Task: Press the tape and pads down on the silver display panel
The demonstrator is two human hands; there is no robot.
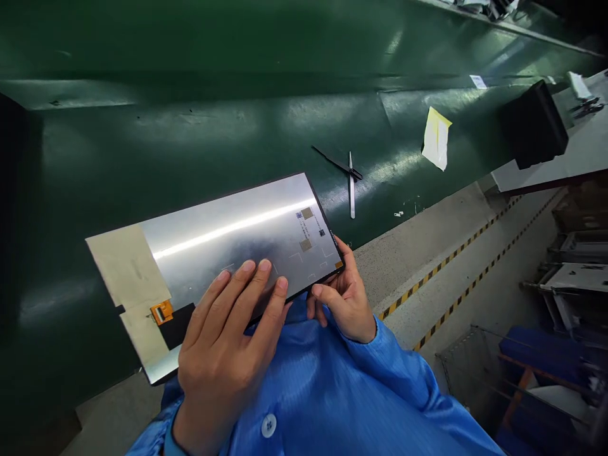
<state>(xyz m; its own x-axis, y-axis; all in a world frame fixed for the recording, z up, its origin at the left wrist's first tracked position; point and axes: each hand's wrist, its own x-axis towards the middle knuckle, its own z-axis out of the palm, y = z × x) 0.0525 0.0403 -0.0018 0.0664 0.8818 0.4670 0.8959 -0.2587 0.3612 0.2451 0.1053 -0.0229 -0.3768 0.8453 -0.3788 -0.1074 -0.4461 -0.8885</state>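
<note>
A flat display panel (228,228) lies tilted across the middle with its silvery metal back up. Pale tape covers its left end, where an orange flex connector (162,312) sits beside a black patch. My left hand (228,335) rests on the panel's near side, fingers stretched out over the metal and pressed lightly to it. At the near right corner, my right hand (346,294) grips the panel's edge, with the thumb at the near edge and the other fingers partly hidden beneath. Beyond the right end, silver tweezers (352,196) and a thin black tool (332,158) lie crossed.
The green-covered bench (213,139) runs along the front. On it are a white and yellow paper (436,139), small white scraps (399,214) and a black box (534,126) farther right. Floor with striped tape (441,263) shows past the bench edge; racks stand at far right.
</note>
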